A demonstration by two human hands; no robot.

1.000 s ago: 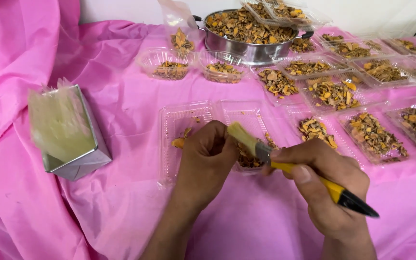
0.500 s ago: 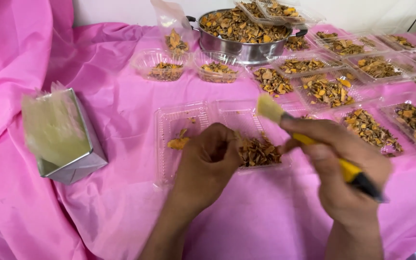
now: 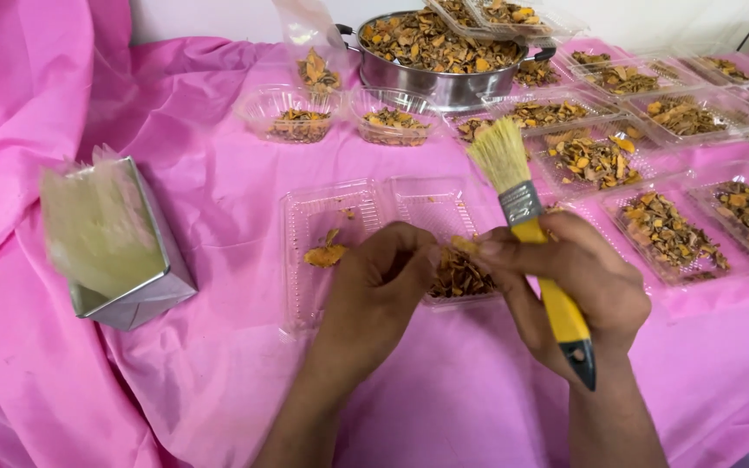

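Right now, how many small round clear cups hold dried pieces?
2: one round cup left of the steel pot, another round cup just in front of it. More may be hidden.

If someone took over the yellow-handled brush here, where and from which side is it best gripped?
Probably by the yellow handle of the brush, from the near side: the dark handle end sticks out below the right hand, while the bristles point up and away over the open tray.
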